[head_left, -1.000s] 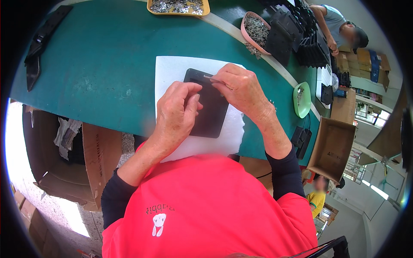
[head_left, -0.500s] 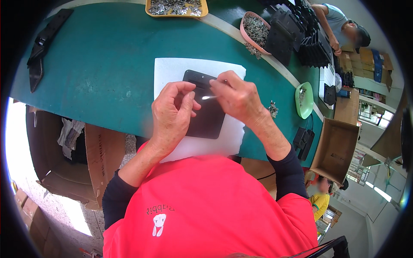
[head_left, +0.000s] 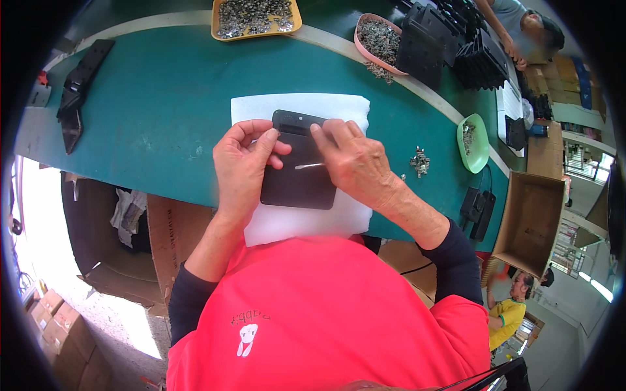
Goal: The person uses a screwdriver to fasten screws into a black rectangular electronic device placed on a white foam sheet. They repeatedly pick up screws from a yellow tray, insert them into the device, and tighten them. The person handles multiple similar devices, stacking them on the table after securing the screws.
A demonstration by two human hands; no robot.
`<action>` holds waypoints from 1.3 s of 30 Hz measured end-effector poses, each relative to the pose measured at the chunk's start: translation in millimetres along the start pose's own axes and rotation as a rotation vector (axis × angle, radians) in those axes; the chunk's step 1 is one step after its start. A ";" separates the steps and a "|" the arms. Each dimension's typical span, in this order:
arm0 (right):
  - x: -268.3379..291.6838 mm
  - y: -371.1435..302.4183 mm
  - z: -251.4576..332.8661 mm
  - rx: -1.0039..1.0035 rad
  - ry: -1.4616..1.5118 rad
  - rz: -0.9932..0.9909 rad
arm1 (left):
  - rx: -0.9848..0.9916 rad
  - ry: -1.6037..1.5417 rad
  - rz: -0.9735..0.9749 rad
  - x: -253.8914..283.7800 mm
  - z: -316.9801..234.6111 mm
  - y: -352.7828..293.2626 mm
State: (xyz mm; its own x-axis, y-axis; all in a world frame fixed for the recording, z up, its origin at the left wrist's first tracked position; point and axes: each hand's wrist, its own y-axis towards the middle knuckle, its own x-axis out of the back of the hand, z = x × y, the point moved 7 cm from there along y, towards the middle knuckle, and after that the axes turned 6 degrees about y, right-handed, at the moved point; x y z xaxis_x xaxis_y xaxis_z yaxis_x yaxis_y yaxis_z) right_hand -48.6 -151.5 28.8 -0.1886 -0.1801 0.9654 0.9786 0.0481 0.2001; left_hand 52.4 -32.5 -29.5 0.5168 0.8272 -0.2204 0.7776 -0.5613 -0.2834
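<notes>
A flat black rectangular panel [head_left: 298, 186] with a slotted strip along its far end lies on a white foam sheet [head_left: 352, 189]. At the panel's far left corner is my left hand [head_left: 242, 153], thumb and forefinger pinched together; whatever sits between the tips is too small to make out. My right hand [head_left: 355, 153] bends over the panel's right side, fingertips touching down near the slotted strip. From beneath its fingers a thin cotton swab [head_left: 310, 166] sticks out leftward, white tip above the panel.
Small metal parts fill a yellow tray [head_left: 297, 32], a pink tray [head_left: 357, 38] and a green bowl [head_left: 481, 153]. A loose pile of metal clips [head_left: 420, 161] lies right of the foam. Black panels [head_left: 479, 68] are stacked far right. A black bracket [head_left: 81, 85] rests far left.
My right hand has come down onto the panel, its fingers flattening near the slotted strip. The swab has shifted slightly left and nearer. My left hand stays pinched at the panel's corner.
</notes>
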 end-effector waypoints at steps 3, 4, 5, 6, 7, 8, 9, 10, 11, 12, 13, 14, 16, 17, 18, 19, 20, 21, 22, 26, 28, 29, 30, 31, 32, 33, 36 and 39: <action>-1.7 -2.7 -3.0 -0.037 0.049 -0.010 | 0.084 -0.144 -0.009 1.6 -0.8 3.7; -4.2 -4.1 -2.7 -0.027 0.024 -0.013 | 0.072 -0.132 -0.008 1.0 -2.9 4.1; -5.8 -4.8 -2.4 -0.017 0.000 -0.016 | 0.060 -0.120 -0.008 0.3 -5.0 4.2; -6.1 -4.1 -2.9 -0.022 0.013 -0.012 | 0.048 -0.108 -0.007 0.1 -7.1 4.2; -4.9 -3.7 -3.9 -0.029 0.024 -0.006 | 0.037 -0.087 0.029 -0.7 -6.4 4.4; -3.3 -2.6 -5.0 -0.036 0.035 0.000 | 0.027 -0.067 0.066 0.8 -4.0 4.9; 2.8 0.4 -6.9 -0.045 0.099 -0.038 | 0.016 -0.045 0.102 0.2 -3.9 4.9; 10.1 3.7 -10.7 -0.053 0.158 -0.073 | 0.006 -0.030 0.103 -2.2 -5.4 3.6; 14.7 5.2 -14.4 -0.061 0.217 -0.109 | -0.005 -0.015 0.104 -5.3 -7.3 1.1; 16.3 7.2 -16.3 -0.070 0.377 -0.170 | -0.016 0.000 0.105 -8.5 -9.3 -1.5; 16.2 11.1 -16.0 -0.079 0.535 -0.232 | -0.035 -0.002 0.105 -12.3 -11.9 -3.4; 16.5 14.0 -15.9 -0.087 0.693 -0.295 | -0.054 -0.004 0.106 -16.2 -14.5 -5.4; -0.6 15.2 -21.4 -0.406 1.060 -0.175 | -0.089 0.012 0.088 -20.1 -18.3 -8.1; -8.9 13.1 -19.4 -0.566 1.241 -0.105 | -0.106 0.031 0.070 -20.2 -19.8 -9.1; -8.2 11.5 -17.8 -0.658 1.358 -0.129 | -0.123 0.050 0.050 -20.0 -21.2 -10.0; -11.1 10.2 -18.1 -0.650 1.338 -0.112 | -0.184 0.109 0.033 -20.2 -23.1 -12.4; -16.4 8.1 -19.4 -0.642 1.317 -0.093 | -0.245 0.168 0.015 -20.2 -23.6 -15.0; -20.8 6.9 -20.2 -0.633 1.296 -0.075 | -0.306 0.226 -0.003 -19.8 -25.7 -17.1; -21.2 8.1 -20.0 -0.591 1.290 -0.081 | -0.406 0.341 -0.012 -21.2 -32.4 -19.3; -17.5 11.8 -18.2 -0.544 1.355 -0.009 | -0.665 0.740 0.015 -30.2 -56.5 -31.2; -15.8 11.1 -18.5 -0.583 1.398 0.066 | -0.680 0.824 0.043 -32.3 -58.8 -35.2; -16.5 10.3 -18.8 -0.604 1.403 0.098 | -0.658 0.809 0.052 -31.1 -57.7 -35.2; -18.2 9.4 -18.9 -0.626 1.407 0.131 | -0.636 0.793 0.061 -30.1 -56.4 -34.9; -18.3 8.7 -18.7 -0.614 1.399 0.146 | -0.614 0.778 0.074 -29.8 -54.9 -34.8; -18.7 7.9 -18.7 -0.602 1.390 0.160 | -0.544 0.739 0.085 -27.8 -50.8 -34.2; -19.6 7.4 -18.6 -0.591 1.381 0.174 | -0.475 0.699 0.097 -25.8 -46.2 -34.6; -20.2 8.9 -17.1 -0.382 1.174 0.089 | -0.197 0.550 0.135 -19.1 -30.9 -31.6; -10.9 12.3 -13.1 -0.374 1.069 0.188 | -0.062 0.494 0.132 -13.3 -25.4 -26.4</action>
State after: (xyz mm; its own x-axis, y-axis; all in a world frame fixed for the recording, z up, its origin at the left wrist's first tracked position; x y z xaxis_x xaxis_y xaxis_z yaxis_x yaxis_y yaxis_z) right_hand -33.4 -161.8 18.5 -0.0450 -0.9519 0.3030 0.9809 -0.0996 -0.1671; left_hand 34.1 -28.0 4.7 0.7080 0.6708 0.2209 0.7062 -0.6718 -0.2234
